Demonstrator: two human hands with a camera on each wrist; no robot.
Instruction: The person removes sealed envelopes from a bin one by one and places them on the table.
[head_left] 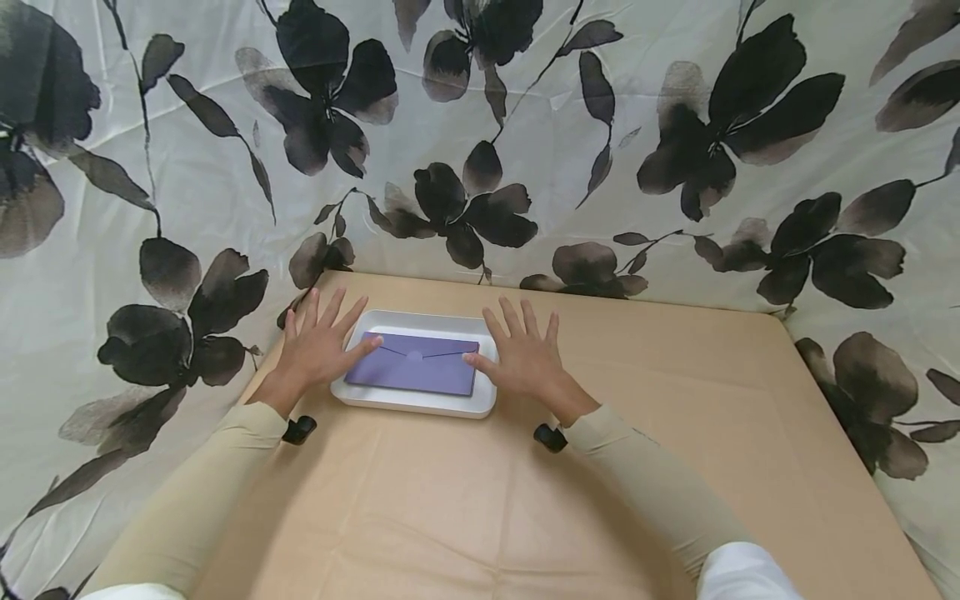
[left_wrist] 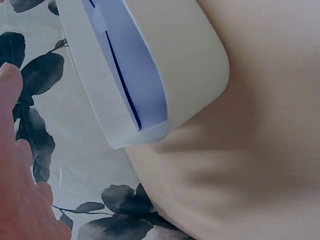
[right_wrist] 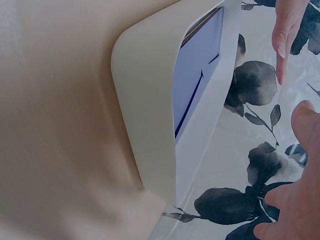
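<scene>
A purple envelope with its flap side up lies inside a shallow white tray on the table. My left hand is spread at the tray's left end, its thumb over the envelope's upper left corner. At the opposite end my right hand has its fingers fanned out, the thumb reaching over the tray's right rim. Both wrist views show the hands raised beside the tray, with the envelope within its walls. Neither hand grips anything.
The tan table extends in front of the tray and to its right, its right edge slanting toward the front. A white cloth with dark flowers hangs behind the table and along both sides. Black wrist cameras sit under both wrists.
</scene>
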